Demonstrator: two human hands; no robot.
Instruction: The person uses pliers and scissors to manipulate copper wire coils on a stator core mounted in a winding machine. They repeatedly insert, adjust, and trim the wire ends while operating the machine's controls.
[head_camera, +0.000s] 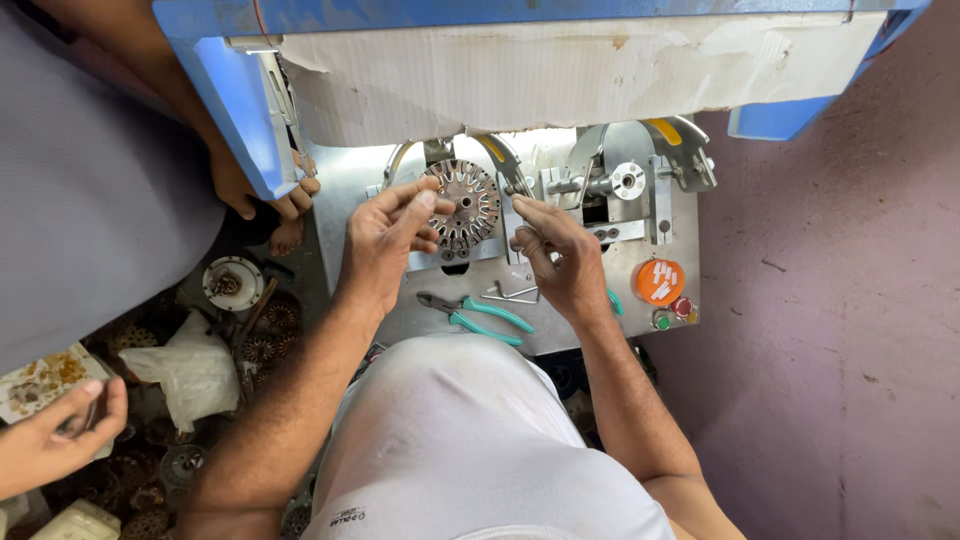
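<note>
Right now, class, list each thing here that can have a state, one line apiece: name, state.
Left hand: pinching at the stator's edge.
Right hand: fingers curled beside the stator.
Slotted stator: mounted upright in the fixture.
Teal-handled pliers: lying unheld.
Orange button: untouched.

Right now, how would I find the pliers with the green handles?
Find the silver metal machine plate below the blue frame. Just under the person's left hand, near the plate's front edge, lie the teal-handled pliers. The bent grey metal keys beside them have no coloured grips.
</note>
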